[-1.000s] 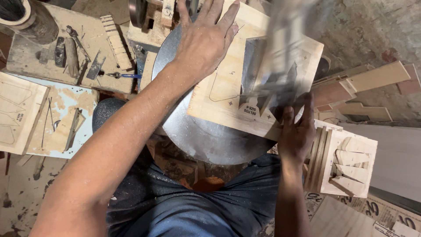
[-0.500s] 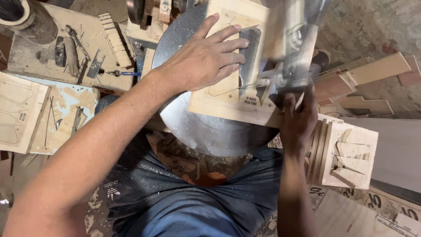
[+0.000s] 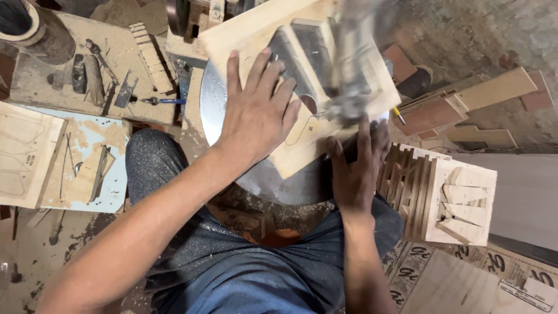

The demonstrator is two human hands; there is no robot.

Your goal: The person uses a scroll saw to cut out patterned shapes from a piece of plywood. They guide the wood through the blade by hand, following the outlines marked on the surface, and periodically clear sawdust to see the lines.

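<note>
The left hand [image 3: 256, 116] lies flat and spread wide on a pale wooden board [image 3: 256, 35], fingers fanned apart and pointing away from the body, palm pressing down and gripping nothing. The board sits tilted on a round metal table [image 3: 212, 99], and cut-out openings in it show dark just beyond the left fingertips, with a pencilled outline near the thumb side. The right hand [image 3: 354, 168] is at the board's near right edge, fingers stretched up along it and touching the wood; whether it pinches the edge or only steadies it I cannot tell, since a blurred metal part [image 3: 349, 70] rises right above those fingers and hides the contact. Just to the right of the right hand stands a stack of cut wooden pieces [image 3: 447, 197], slats on edge with wedge shapes on top. Below that stack, near the right forearm, lie printed paper sheets [image 3: 418, 267] with dark lettering on a light ground. Well to the left of the left arm is a workbench [image 3: 40, 87] strewn with small tools, a blue-handled screwdriver [image 3: 160, 100] among them, and nearer still a flat board with drawn outlines [image 3: 23, 157].
</note>
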